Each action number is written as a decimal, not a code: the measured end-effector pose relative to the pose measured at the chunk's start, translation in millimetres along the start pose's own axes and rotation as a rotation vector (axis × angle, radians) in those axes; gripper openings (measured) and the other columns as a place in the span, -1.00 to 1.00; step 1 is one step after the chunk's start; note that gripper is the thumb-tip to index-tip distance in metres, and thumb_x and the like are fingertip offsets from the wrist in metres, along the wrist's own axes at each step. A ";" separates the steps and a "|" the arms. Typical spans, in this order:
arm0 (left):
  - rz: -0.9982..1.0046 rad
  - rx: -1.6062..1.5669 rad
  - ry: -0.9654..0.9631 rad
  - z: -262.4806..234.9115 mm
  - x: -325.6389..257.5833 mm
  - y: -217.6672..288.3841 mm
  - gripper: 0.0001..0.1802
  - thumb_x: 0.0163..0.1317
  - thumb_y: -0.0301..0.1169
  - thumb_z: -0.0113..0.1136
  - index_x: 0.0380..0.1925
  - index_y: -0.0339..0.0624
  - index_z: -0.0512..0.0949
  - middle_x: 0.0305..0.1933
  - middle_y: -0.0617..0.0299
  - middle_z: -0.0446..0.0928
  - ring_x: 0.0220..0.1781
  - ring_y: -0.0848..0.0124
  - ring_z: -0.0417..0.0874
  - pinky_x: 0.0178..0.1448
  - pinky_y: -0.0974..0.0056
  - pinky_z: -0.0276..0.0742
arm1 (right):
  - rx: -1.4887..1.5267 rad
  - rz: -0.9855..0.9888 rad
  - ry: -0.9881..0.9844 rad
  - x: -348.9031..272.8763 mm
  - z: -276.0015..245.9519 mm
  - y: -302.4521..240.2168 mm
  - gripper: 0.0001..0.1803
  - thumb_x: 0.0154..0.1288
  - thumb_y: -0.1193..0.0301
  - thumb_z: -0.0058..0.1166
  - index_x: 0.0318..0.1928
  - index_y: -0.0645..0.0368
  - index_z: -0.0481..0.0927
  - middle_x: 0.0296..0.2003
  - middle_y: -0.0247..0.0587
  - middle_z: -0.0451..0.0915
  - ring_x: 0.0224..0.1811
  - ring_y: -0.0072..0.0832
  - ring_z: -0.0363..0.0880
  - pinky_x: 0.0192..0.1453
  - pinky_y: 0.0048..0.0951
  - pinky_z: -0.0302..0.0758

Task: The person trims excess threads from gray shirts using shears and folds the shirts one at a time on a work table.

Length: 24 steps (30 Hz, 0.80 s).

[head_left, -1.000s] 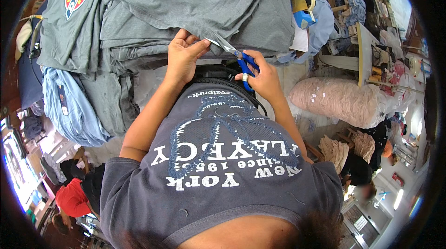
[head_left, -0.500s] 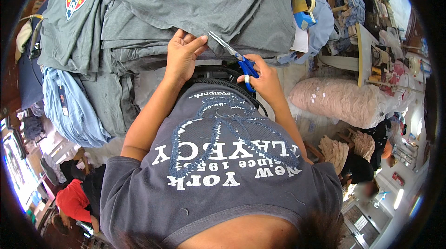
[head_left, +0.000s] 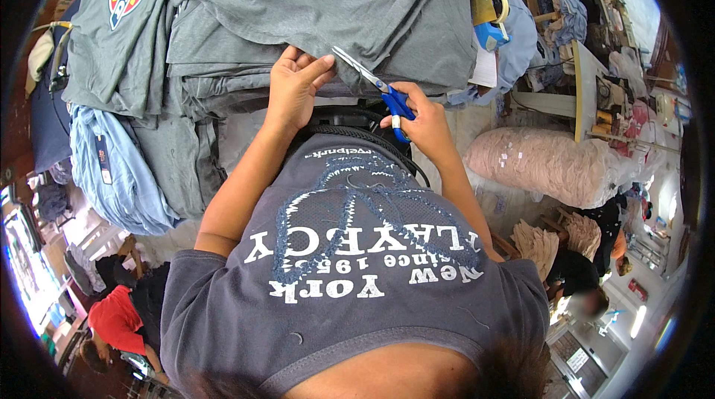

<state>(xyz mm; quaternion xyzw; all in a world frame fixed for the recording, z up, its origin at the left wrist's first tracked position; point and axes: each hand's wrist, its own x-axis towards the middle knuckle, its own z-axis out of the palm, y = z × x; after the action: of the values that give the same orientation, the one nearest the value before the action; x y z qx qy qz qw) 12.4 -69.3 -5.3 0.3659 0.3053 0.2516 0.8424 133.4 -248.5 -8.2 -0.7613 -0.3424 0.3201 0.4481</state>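
A grey garment (head_left: 298, 4) lies across the pile in front of me, its near edge falling toward my body. My left hand (head_left: 296, 86) pinches that edge between thumb and fingers. In my right hand (head_left: 421, 117) is a pair of blue-handled scissors (head_left: 397, 103), with fingers through the loops. Its metal blades point forward and left, and their tips lie against the grey cloth just right of my left thumb. Whether a thread lies between the blades is too small to tell.
More folded grey garments (head_left: 223, 71) are stacked beneath. At left are a grey shirt with a printed oval (head_left: 112, 64) and a light blue garment (head_left: 112, 176). A blue tape dispenser (head_left: 491, 34) sits at right. Beyond it, a large wrapped pink bundle (head_left: 536, 161) lies on the floor. Other people work behind.
The scissors have shifted very slightly, their blade tips a touch left and forward. My left hand keeps its pinch in nearly the same place.
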 end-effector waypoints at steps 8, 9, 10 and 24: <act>0.049 0.045 -0.026 0.8 -2.3 -1.2 -0.56 -0.04 -0.64 0.14 -0.10 -0.27 0.32 -0.18 0.18 0.46 -0.17 0.44 0.51 -0.13 0.36 0.48 | -0.292 -0.050 0.024 10.0 4.2 -26.3 -0.44 -0.20 0.28 0.28 -0.11 0.07 0.39 -0.52 -0.18 0.54 -0.49 -0.39 0.54 -0.40 -0.46 0.40; 0.056 0.049 -0.031 1.2 -3.1 -1.2 -0.56 -0.04 -0.64 0.14 -0.10 -0.27 0.32 -0.18 0.18 0.46 -0.17 0.44 0.51 -0.13 0.37 0.48 | -0.290 -0.040 0.021 11.4 4.6 -27.0 -0.41 -0.24 0.20 0.31 -0.11 0.03 0.39 -0.51 -0.15 0.54 -0.48 -0.28 0.56 -0.40 -0.38 0.41; 0.064 0.051 -0.036 1.5 -3.6 -0.9 -0.56 -0.04 -0.64 0.14 -0.10 -0.27 0.32 -0.18 0.17 0.46 -0.17 0.44 0.51 -0.12 0.37 0.49 | -0.267 -0.044 0.015 11.6 4.3 -26.3 -0.41 -0.24 0.20 0.31 -0.12 0.03 0.39 -0.51 -0.15 0.54 -0.48 -0.28 0.56 -0.40 -0.38 0.41; 0.095 0.045 0.029 -3.5 -0.2 4.5 -0.44 -0.07 -0.66 0.16 -0.01 -0.23 0.23 -0.17 0.16 0.45 -0.15 0.43 0.50 -0.13 0.37 0.46 | -0.279 -0.026 -0.002 16.0 8.3 -32.8 -0.43 -0.24 0.44 0.30 -0.10 0.13 0.39 -0.48 -0.27 0.52 -0.46 -0.57 0.46 -0.36 -0.56 0.38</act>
<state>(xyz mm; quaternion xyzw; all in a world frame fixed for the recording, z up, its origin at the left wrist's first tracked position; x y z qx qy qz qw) 9.0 -65.1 -3.8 0.3952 0.3052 0.2894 0.8166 128.1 -219.8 15.3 -0.8112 -0.3942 0.2644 0.3416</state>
